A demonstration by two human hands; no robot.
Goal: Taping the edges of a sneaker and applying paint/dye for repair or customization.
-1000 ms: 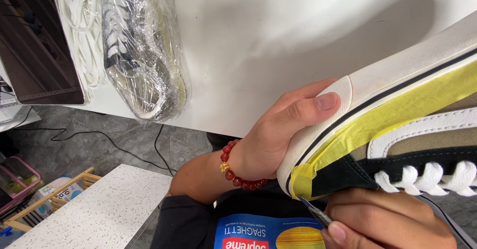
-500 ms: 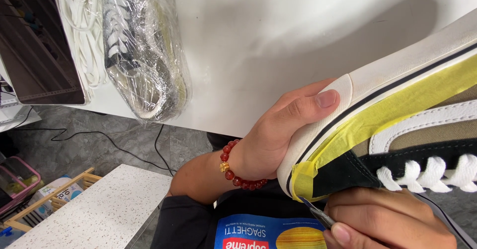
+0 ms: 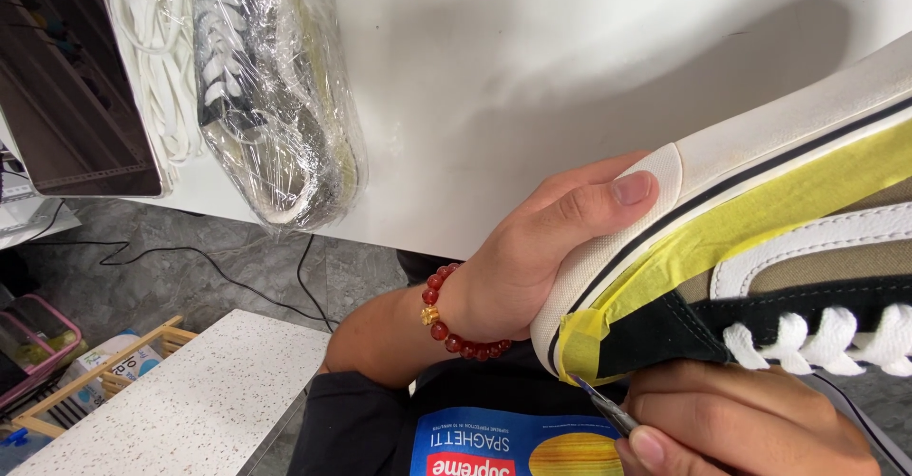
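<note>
Overhead, a white table (image 3: pixel 570 67) filled the upper part of the view, and everything else sat around the sneaker (image 3: pixel 788 238) held up in front of it, toe pointing toward the person's body. That shoe, with a white rubber sole, a black stripe and white laces, wore a band of yellow masking tape (image 3: pixel 760 215) just above its sole edge. Beyond the sneaker, at the table's far left, lay a second shoe wrapped in clear plastic film (image 3: pixel 271 105), with a bundle of white laces (image 3: pixel 142 67) just beside it. Below the table edge, well apart from the sneaker, stood a pale speckled surface (image 3: pixel 180 400). The left hand (image 3: pixel 532 257), a red bead bracelet (image 3: pixel 456 329) at its wrist, was clasped around the sneaker's toe, thumb pressed flat on the rubber cap. Under the toe, the right hand (image 3: pixel 750 424) had its fingers closed on a thin metal blade (image 3: pixel 600 402), whose tip touched the tape at the sneaker's front.
</note>
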